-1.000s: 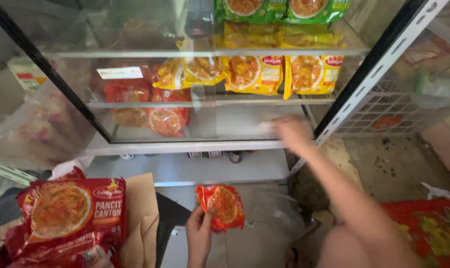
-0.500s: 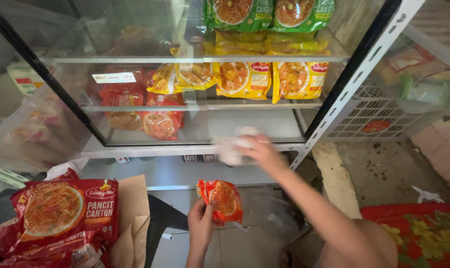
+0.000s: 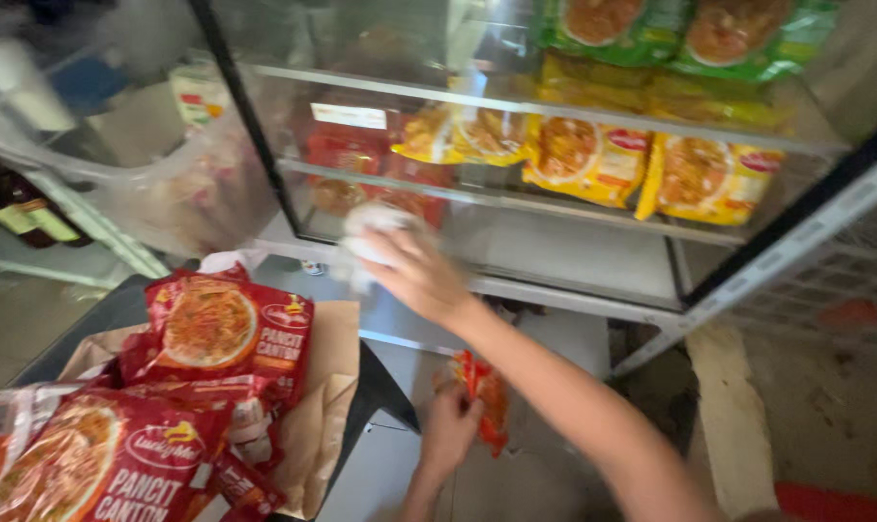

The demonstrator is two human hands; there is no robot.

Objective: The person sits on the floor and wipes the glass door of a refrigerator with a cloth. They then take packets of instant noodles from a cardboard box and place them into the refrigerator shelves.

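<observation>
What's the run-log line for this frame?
left hand: holds red-orange noodle packet low | right hand: white cloth on glass cabinet bottom shelf | red packets in box, left

Both arms bare, no sleeves; hands ungloved, ringless.

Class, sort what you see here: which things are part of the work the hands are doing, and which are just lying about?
In the work:
right hand
white cloth
glass shelf
left hand
orange noodle packet

Lying about:
red noodle packs
yellow noodle packs
brown paper
</observation>
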